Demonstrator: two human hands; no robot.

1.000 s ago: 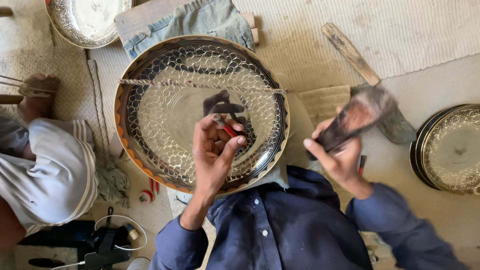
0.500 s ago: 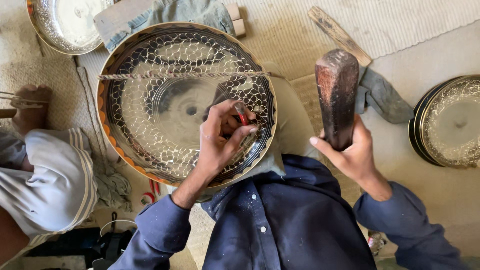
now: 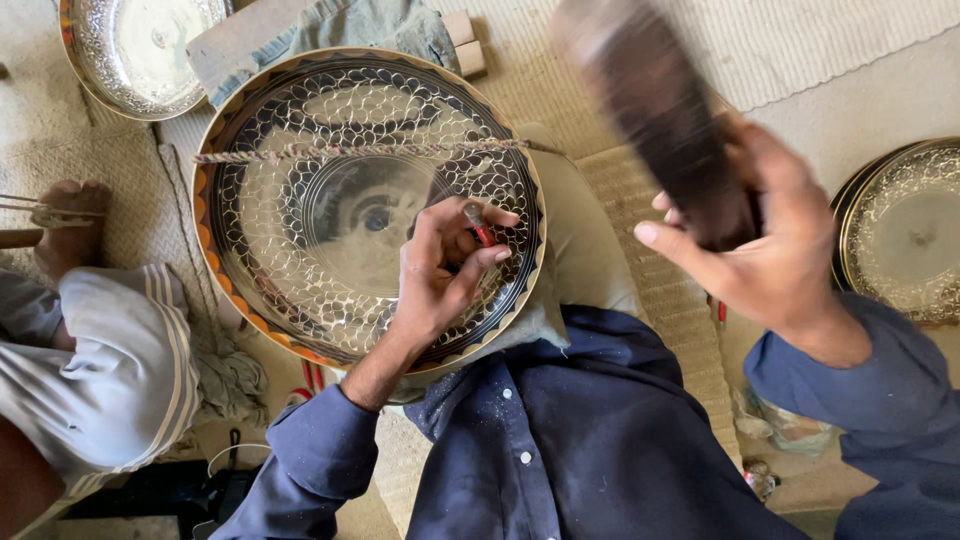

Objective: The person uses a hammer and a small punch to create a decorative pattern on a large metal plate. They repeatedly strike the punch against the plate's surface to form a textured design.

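A large round brass tray (image 3: 290,260) with an engraved scale pattern and an orange-and-black rim rests on my knee. My left hand (image 3: 440,270) pinches a small red-handled chisel (image 3: 478,226) upright against the tray's right side. A twisted cord (image 3: 350,150) crosses the tray's upper part. My right hand (image 3: 770,250) grips a dark wooden mallet (image 3: 655,120), raised high above the tray's right edge and blurred by motion.
Another engraved tray (image 3: 900,230) lies at the right edge, and a silvery one (image 3: 140,50) at the top left. A second person's leg in a pale garment (image 3: 110,370) and foot (image 3: 70,225) sit at the left. Woven mats cover the floor.
My right hand has swung the mallet up from beside my knee to high above the tray. My left hand has kept the chisel on the tray.
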